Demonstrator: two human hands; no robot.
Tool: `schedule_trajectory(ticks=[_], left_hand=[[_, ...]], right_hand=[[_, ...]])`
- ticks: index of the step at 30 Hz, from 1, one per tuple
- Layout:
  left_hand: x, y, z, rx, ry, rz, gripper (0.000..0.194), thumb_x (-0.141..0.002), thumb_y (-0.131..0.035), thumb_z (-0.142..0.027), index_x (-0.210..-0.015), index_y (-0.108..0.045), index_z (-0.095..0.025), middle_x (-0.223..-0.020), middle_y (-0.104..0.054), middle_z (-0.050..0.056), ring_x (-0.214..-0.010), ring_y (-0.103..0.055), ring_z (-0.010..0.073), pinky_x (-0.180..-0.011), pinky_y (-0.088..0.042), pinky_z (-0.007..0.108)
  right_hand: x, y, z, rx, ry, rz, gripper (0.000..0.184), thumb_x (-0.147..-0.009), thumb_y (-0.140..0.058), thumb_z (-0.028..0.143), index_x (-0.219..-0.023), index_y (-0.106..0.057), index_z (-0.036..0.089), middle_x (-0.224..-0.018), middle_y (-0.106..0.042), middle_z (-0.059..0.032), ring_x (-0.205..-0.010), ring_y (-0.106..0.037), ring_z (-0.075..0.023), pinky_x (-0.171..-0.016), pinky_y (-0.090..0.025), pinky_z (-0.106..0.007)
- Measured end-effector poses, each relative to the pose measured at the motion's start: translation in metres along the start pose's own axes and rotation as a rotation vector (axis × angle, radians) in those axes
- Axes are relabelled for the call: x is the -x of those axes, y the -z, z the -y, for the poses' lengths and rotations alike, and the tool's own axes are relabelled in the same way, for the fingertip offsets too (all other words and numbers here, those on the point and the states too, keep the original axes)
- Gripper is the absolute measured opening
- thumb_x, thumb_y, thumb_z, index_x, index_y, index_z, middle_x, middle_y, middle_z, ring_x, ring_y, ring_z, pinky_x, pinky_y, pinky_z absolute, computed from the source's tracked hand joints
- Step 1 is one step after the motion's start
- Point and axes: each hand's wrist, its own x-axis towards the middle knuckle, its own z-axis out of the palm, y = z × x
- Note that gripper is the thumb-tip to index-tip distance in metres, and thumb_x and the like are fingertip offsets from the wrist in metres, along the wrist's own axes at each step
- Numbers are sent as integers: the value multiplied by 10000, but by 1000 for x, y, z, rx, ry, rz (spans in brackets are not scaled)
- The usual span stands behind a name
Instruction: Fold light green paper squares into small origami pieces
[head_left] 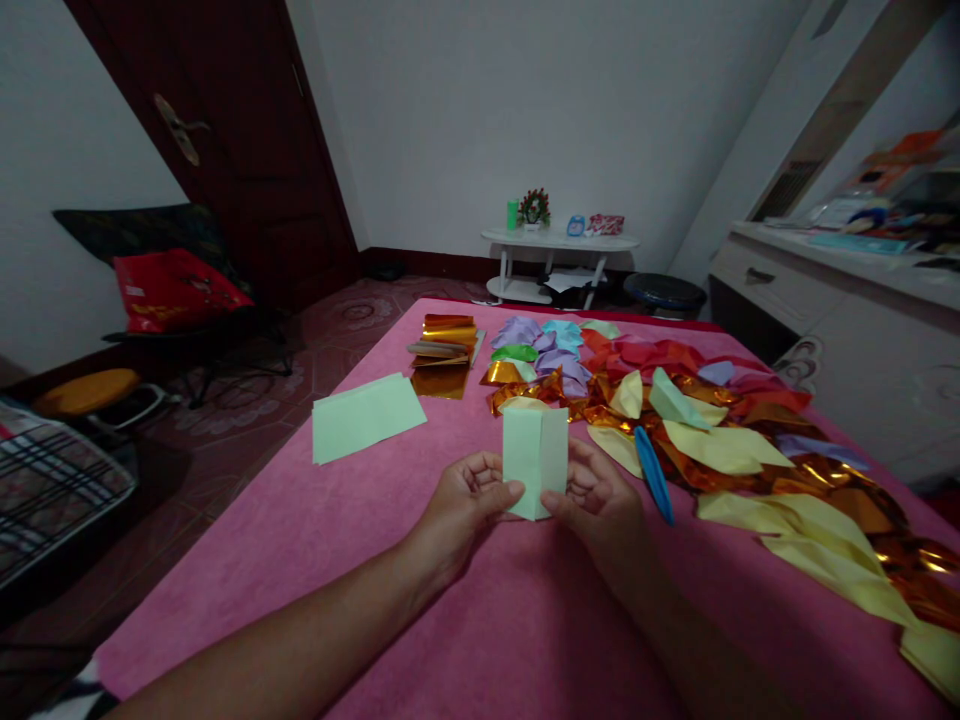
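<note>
Two bare forearms (300,640) come closest, reaching in over the pink cloth (285,530) towards a folded green sheet (523,450). The sheet stands roughly upright just above the cloth, one lengthwise crease (541,440) right of its middle; whether its lower edge touches down I can't tell. The left hand (472,490) pinches its lower left side, thumb in front and fingers curled at the edge; the right hand (600,490) holds the lower right side the same way.

I'd say the step in hand is setting that crease and squaring the panels. The next move seems to call for even thumb pressure along the fold with the fingers backing it, since thin paper could easily skew.

To the left of the folded green sheet lies a stack of pale green sheets (367,415), and beyond that a pile of gold foil (442,380). To its right, past a slim blue object (655,475), spread loose yellow papers (802,545) and other coloured pieces.

As for containers, far left of the folded green sheet a red bag (180,290) sits on a dark chair (90,228), its contents hidden. Well beyond the sheet, on a small white table (555,240), a pot (531,227) holds a red-and-green plant (534,207); near it are a green cylinder (512,214) and a patterned box (604,225), their insides out of sight.
</note>
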Motion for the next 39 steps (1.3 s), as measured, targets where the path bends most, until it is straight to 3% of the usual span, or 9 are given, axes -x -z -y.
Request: schedule_trajectory(ticks=[8, 11, 15, 18, 21, 24, 30, 34, 39], left_hand=[[-1, -2, -7, -190, -72, 25, 380, -663, -786, -360, -917, -676, -101, -781, -697, 66, -630, -622, 132, -630, -487, 257], [-2, 1, -6, -209, -76, -19, 347, -660, -785, -368, -846, -689, -91, -718, -683, 51, -543, -573, 99, -524, -428, 204], [-2, 2, -6, -199, -86, 3, 370, -643, -797, -336, -910, -691, -102, -772, -700, 62, -589, -603, 126, -562, -460, 229], [-2, 2, -8, -299, -169, 0, 317, -643, -796, -320, -873, -699, -125, -765, -699, 55, -665, -629, 162, -653, -494, 276], [-1, 4, -14, -548, -412, -13, 170, -665, -781, -295, -700, -702, -148, -806, -688, 70, -763, -630, 183, -740, -494, 296], [0, 8, -17, -728, -611, 20, 153, -707, -753, -286, -617, -702, -173, -919, -670, 93, -888, -614, 201, -820, -478, 318], [-5, 14, -15, -881, -658, -18, 153, -743, -718, -249, -605, -694, -185, -983, -657, 88, -955, -590, 214, -865, -462, 361], [-8, 23, -14, -1123, -674, -48, 131, -750, -665, -129, -639, -691, -194, -876, -669, 58, -868, -588, 193, -787, -466, 343], [0, 36, -18, -1499, -661, 176, 255, -731, -564, -30, -792, -719, -223, -915, -684, 52, -889, -576, 204, -810, -437, 371]], right_hand=[[5, 0, 10, 104, -70, 65, 290, -720, -724, 310, -960, -622, 182, -823, -722, -35, -728, -696, -205, -640, -570, -306], [7, -2, 14, 114, -74, 116, 276, -731, -703, 358, -937, -638, 186, -796, -711, -25, -702, -683, -209, -621, -563, -312], [7, -2, 11, 205, -56, 105, 280, -701, -726, 315, -939, -648, 189, -768, -680, -8, -639, -634, -174, -566, -533, -275], [5, 1, 6, 274, 53, 48, 139, -724, -683, 247, -849, -652, 194, -832, -646, -31, -756, -629, -185, -651, -547, -285], [1, 6, 0, 283, 192, -70, 111, -735, -646, 207, -846, -646, 200, -1078, -586, -75, -985, -597, -216, -799, -539, -324], [-1, 10, -3, 317, 240, -144, 180, -733, -605, 164, -906, -628, 209, -1198, -530, -88, -1043, -579, -220, -841, -529, -358], [9, 7, 8, 557, 414, -187, 208, -749, -496, 103, -843, -642, 219, -1171, -541, -93, -1115, -527, -250, -914, -474, -435], [15, 4, 12, 675, 547, -66, 190, -801, -488, 143, -801, -656, 232, -1047, -605, -75, -959, -589, -227, -796, -502, -388], [14, 4, 7, 781, 460, 163, 243, -710, -488, 60, -794, -655, 214, -922, -638, -50, -852, -603, -199, -753, -480, -347]])
